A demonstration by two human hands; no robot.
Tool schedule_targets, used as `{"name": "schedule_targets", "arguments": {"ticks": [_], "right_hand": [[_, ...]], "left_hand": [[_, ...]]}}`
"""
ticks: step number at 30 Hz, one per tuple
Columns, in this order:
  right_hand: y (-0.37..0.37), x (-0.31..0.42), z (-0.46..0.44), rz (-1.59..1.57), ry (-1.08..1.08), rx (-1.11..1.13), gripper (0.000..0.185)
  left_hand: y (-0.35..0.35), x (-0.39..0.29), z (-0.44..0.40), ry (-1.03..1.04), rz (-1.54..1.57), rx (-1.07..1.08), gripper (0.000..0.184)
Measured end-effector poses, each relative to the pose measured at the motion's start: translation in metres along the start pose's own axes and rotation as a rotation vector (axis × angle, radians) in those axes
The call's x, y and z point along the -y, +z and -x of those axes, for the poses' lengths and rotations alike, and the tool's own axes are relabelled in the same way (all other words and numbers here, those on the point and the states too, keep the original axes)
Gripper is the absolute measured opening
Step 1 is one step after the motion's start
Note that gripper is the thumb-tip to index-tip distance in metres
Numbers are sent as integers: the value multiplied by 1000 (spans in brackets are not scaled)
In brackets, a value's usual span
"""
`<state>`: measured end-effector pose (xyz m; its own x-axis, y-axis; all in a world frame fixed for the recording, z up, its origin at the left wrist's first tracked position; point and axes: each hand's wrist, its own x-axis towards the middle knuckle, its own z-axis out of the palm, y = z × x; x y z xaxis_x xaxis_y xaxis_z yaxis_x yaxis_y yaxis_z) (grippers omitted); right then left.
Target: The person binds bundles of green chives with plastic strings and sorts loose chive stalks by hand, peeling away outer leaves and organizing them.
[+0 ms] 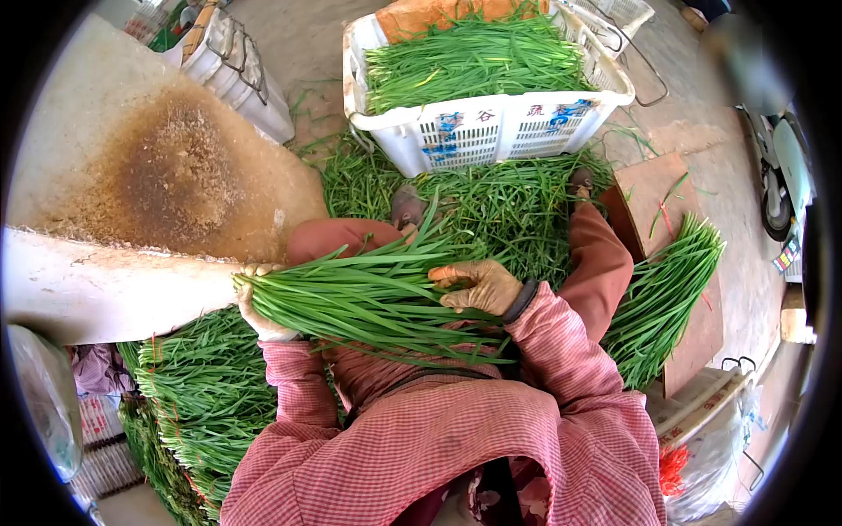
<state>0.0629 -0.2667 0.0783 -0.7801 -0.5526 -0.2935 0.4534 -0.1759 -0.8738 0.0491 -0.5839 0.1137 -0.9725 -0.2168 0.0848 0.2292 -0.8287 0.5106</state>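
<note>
Across my lap lies a loose bunch of long green leafy stalks (360, 294), its pale cut ends to the left. My left hand (256, 302), gloved, is wrapped round those ends beside the white slab. Over the leafy part, towards the right, is my right hand (481, 286), in a tan glove with orange on the fingers. Its thumb and fingers are apart, near the leaves, with nothing seen between them. A tied bunch (662, 302) rests on a brown board (697, 337) at the right.
Ahead stands a white plastic crate (491, 131) full of green stalks. Loose leaves (517, 206) cover the floor between my feet. A stained slab (303, 197) is at the left, with stacked bunches (210, 386) below it. Plastic bags (715, 456) lie at the lower right.
</note>
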Motion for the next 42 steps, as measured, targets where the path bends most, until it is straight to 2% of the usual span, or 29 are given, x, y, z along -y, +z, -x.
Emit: {"name": "schedule_targets", "arguments": {"ticks": [3, 5, 6, 7, 9, 10, 11, 12, 13, 14, 16, 17, 18, 20, 21, 23, 25, 27, 31, 36, 38, 39, 40, 41, 42], "right_hand": [[12, -3, -8, 55, -43, 15, 38], [23, -7, -12, 313, -157, -91, 35], [26, -18, -15, 423, -288, -174, 29], [28, -17, -15, 422, -286, -175, 29], [31, -13, -14, 884, -473, -311, 22], [28, -29, -21, 512, -536, -388, 14], [24, -9, -17, -3, -157, -351, 11], [11, 7, -12, -171, -158, -399, 11], [-7, 4, -13, -303, -133, -570, 14], [-29, -6, -9, -457, -260, -542, 18], [-55, -1, 15, -285, -211, -537, 21], [-63, 10, 26, -87, 8, -555, 28], [-74, -13, 33, 449, -191, -725, 34], [-51, 2, 48, 1256, -142, -856, 52], [-53, -10, 52, 1130, -357, -713, 45], [-32, -23, 47, 625, -323, -425, 34], [-5, -19, 34, 881, -298, -363, 25], [7, -28, 15, 1026, -338, -359, 24], [18, -26, -1, 830, -259, -288, 21], [20, -33, -6, 858, -166, -297, 16], [-5, -69, -18, -694, -411, -408, 8], [-29, -62, -9, -44, -429, -675, 9], [-35, -35, 10, 400, -330, -826, 15], [-43, -29, 20, 408, -318, -923, 25], [-30, 0, 36, 657, -274, -937, 52]], "left_hand": [[-1, 0, -1, -8, -2, 17, 29], [-1, 1, -2, -4, 32, 24, 30], [-3, 1, -3, -6, 31, 22, 30], [-5, 0, -4, -3, 17, 14, 30], [-7, 1, -5, -1, 2, 4, 30], [-2, 3, -4, 13, -16, 13, 29], [1, 4, -3, 27, -33, 21, 29], [0, 4, -2, 18, -10, -9, 26], [-1, 3, -1, 20, -9, -10, 26], [-3, 1, 0, -4, -22, -5, 25], [1, 1, -1, -12, -38, -5, 22], [-1, 1, -1, -14, -37, -9, 22], [-5, 1, -3, -8, -27, -7, 23], [-6, 1, -3, 18, -10, -4, 26], [-7, 3, -5, 17, -4, -1, 26], [-9, 2, -3, 26, -17, -4, 28], [-11, 1, -3, 31, -41, -1, 28], [-7, 1, -2, 36, -48, -6, 28], [-7, -2, -1, 18, -37, -2, 29], [-10, -1, 0, 31, -24, -2, 30], [-5, -1, 0, 37, -7, 11, 30], [-4, -1, 1, 43, 9, 24, 31], [-7, -2, 0, 52, 11, 23, 31], [-13, -4, -1, 31, 1, 29, 31], [-16, -5, -1, 5, -10, 30, 32]]}}
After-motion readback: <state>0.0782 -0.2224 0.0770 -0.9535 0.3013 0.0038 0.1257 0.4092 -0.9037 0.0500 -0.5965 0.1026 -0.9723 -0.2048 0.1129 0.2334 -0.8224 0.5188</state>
